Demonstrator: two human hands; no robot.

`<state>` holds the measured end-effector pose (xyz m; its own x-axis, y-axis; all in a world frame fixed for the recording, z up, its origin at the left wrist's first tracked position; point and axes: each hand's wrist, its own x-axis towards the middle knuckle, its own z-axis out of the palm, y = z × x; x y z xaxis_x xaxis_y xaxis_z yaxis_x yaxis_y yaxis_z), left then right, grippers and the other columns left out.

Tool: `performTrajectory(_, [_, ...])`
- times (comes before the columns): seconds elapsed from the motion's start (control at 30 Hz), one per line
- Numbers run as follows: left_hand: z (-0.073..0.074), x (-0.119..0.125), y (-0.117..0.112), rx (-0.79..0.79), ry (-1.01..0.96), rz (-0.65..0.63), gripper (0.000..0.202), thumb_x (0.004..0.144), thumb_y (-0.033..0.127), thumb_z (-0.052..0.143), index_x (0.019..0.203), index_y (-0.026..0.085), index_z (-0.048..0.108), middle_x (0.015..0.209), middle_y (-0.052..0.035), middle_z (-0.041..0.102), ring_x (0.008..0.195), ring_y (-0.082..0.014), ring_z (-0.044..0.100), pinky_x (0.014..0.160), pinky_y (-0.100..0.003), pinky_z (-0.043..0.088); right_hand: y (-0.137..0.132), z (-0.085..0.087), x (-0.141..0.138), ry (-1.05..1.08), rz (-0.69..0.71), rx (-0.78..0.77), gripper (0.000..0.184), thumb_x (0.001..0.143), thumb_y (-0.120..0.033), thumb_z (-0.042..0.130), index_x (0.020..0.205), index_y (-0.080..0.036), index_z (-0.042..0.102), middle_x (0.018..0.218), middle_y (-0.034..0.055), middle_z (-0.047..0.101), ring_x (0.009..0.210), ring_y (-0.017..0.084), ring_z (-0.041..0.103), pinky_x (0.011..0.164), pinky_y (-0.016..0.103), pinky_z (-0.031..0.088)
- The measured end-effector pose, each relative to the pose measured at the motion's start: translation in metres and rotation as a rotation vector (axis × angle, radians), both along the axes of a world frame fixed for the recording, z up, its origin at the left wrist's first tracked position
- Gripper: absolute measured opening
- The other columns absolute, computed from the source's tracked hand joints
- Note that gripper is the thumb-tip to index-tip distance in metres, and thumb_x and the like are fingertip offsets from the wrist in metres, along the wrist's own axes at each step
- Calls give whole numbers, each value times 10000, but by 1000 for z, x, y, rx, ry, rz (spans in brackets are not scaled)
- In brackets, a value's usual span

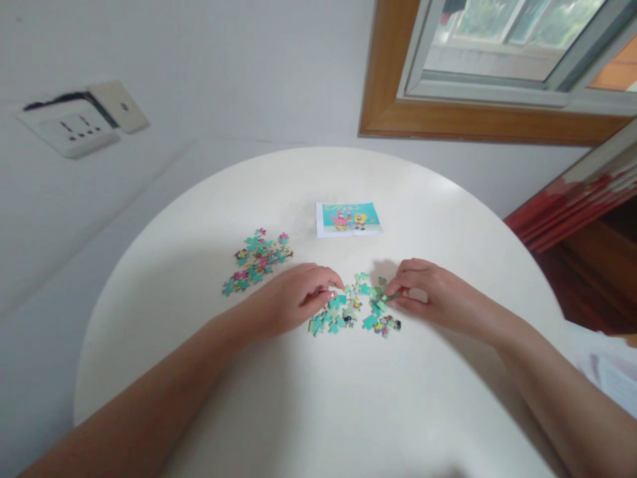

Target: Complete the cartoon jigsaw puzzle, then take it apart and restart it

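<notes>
A small spread of teal jigsaw pieces (351, 311) lies in the middle of the round white table (318, 411). My left hand (293, 299) rests at the left edge of that spread, fingers curled, fingertips pinching down on a piece. My right hand (428, 292) sits at the right edge with its fingers curled, pinching a green piece (391, 294). A second pile of teal and pink pieces (256, 260) lies apart to the left. A reference picture card (348, 219) with cartoon figures lies farther back.
The table stands against a white wall with a power socket (74, 129) at the upper left. A wood-framed window (497, 73) is at the upper right. Red curtain fabric (572, 199) hangs at the right edge.
</notes>
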<state>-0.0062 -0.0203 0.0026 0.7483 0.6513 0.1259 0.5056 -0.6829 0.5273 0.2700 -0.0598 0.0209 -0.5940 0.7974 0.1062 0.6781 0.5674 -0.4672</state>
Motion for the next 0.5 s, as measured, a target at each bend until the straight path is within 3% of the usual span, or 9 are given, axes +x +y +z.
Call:
performTrajectory(0.2, [2, -2, 1, -39, 9, -23, 222, 898, 214, 465, 1069, 188, 605, 709, 16, 593, 677, -126, 534, 679, -233, 389, -2, 2, 10, -80, -14, -148, 103, 828, -175, 582, 867, -205, 673, 795, 27, 617, 696, 132, 574, 662, 253, 460])
performTrajectory(0.5, [2, -2, 0, -114, 12, -78, 237, 817, 261, 619, 1046, 201, 618, 850, 1, 613, 789, -132, 554, 751, -233, 389, -8, 0, -12, 14, 17, -67, 170, 876, -184, 525, 960, -193, 673, 831, 52, 619, 750, 147, 570, 677, 255, 452])
